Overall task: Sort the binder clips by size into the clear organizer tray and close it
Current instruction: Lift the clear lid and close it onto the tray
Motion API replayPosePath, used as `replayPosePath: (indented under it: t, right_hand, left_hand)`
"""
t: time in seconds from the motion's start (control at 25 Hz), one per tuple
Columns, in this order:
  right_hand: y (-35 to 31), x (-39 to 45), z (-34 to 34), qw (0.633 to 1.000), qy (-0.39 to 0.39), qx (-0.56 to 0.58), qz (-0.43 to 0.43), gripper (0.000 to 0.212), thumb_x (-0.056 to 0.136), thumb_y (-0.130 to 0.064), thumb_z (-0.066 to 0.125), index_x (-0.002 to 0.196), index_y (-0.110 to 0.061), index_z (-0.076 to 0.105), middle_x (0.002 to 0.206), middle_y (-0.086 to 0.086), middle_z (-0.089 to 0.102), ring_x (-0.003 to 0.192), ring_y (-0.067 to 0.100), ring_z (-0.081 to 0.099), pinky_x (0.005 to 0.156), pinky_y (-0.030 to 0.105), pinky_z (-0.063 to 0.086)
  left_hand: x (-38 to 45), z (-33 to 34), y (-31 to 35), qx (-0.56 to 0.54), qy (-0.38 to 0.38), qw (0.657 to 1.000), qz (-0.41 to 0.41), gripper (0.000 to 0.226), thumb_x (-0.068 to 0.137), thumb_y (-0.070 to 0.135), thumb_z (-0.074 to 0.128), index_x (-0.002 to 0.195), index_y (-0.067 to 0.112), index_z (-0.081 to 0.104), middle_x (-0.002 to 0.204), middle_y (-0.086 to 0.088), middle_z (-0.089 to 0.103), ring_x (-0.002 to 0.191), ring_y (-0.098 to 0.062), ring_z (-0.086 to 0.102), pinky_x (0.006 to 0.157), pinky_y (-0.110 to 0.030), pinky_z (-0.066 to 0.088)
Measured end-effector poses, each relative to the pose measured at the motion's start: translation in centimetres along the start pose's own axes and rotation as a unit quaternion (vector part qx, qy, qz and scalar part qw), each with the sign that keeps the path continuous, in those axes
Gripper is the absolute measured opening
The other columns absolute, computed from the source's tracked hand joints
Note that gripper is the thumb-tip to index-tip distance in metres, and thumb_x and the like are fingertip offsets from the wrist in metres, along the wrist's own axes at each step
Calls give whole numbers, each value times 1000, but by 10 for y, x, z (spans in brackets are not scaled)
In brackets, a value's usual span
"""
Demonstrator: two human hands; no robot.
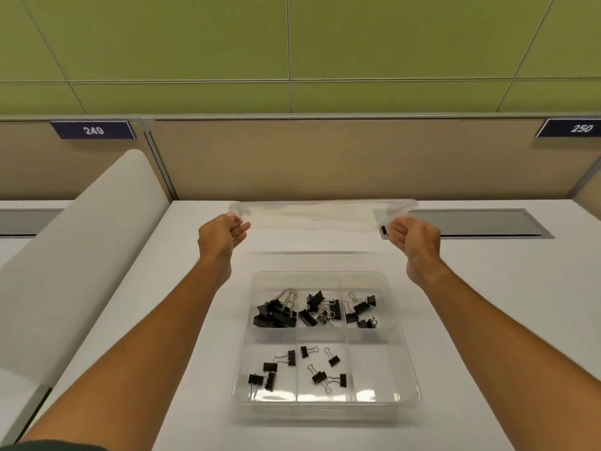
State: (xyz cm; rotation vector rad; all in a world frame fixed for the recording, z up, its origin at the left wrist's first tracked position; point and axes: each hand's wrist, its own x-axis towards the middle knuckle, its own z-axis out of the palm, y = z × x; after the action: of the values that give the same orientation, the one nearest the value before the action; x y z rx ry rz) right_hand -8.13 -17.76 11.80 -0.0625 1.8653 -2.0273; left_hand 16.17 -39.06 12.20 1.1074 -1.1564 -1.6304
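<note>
Head view: the clear lid point(322, 214) is being held above the white desk point(487, 288) by the left hand point(221, 234) and right hand point(413, 237), fingers curled around its ends; panels 249 and 250 behind.

An open-plan office is shown: a white desk point(182, 288) is bounded by a beige partition point(325, 157), numbered plates 249 point(93, 130) and 250 point(575, 127) are mounted far left and right, and a grey cable-tray cover point(481, 224) is set into the desk.
</note>
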Motion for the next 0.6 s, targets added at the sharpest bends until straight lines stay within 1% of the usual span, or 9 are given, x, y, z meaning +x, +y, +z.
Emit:
replayPosePath:
  t: [0.08,0.16,0.2,0.28,0.36,0.44,0.48,0.52,0.6]
  right_hand:
    - [4,-10,-12,998,-23,44,29,12,90,-12,59,89,-4,67,101,21,70,91,27,70,78,30,58]
    - [9,-21,-22,996,-27,71,56,17,94,-20,59,85,-6,64,91,17,69,83,25,69,77,30,57]
    - [13,-26,-27,995,-24,75,61,19,94,-22,61,84,-6,64,87,15,68,79,24,68,77,31,57]
    - [22,-33,-40,995,-35,70,66,16,88,-18,68,85,-3,66,84,12,68,74,22,66,77,29,57]
    - [33,-40,-53,994,-67,50,72,18,82,-12,73,89,3,67,83,12,67,77,23,66,76,28,55]
    - [45,-44,-64,994,-84,-8,70,23,77,-5,75,89,12,65,82,13,64,80,23,62,78,27,50]
    - [50,-46,-67,994,-78,-40,68,25,74,-3,75,88,14,64,82,13,61,79,23,58,79,29,49]
    - [54,-48,-70,993,-71,-61,65,24,72,-2,74,87,15,65,81,13,59,78,24,55,82,32,50]
    - [61,-53,-75,992,-70,-86,58,26,73,-2,73,91,16,64,81,15,59,77,26,54,89,40,53]
  left_hand:
    - [-10,-10,-3,-25,-11,1000,-13,11,87,0,57,91,1,68,96,-13,68,86,-22,70,82,-30,56]
    - [-20,-20,-8,-29,-12,999,-27,6,84,0,66,89,1,69,97,-12,69,88,-23,68,85,-32,56]
    - [-24,-25,-12,-19,-11,999,-33,5,84,3,69,88,1,69,96,-12,69,90,-25,67,86,-34,56]
    - [-31,-35,-20,15,-14,999,-40,3,83,4,71,84,2,69,92,-11,69,91,-26,67,86,-35,54]
    - [-39,-45,-30,54,-24,997,-42,2,83,-1,68,83,2,69,89,-11,69,88,-25,68,81,-32,55]
    - [-45,-55,-42,85,-43,994,-47,11,82,-6,66,93,-2,68,88,-13,70,83,-24,71,72,-25,56]
    - [-47,-60,-48,97,-51,993,-55,17,82,-8,65,98,-2,67,90,-15,70,82,-24,71,72,-25,56]
    - [-49,-64,-54,112,-52,990,-63,19,82,-8,65,100,-1,66,92,-16,70,83,-25,71,76,-28,57]
    - [-53,-71,-65,155,-53,984,-74,19,81,-9,64,96,1,67,93,-16,70,85,-29,71,86,-36,56]
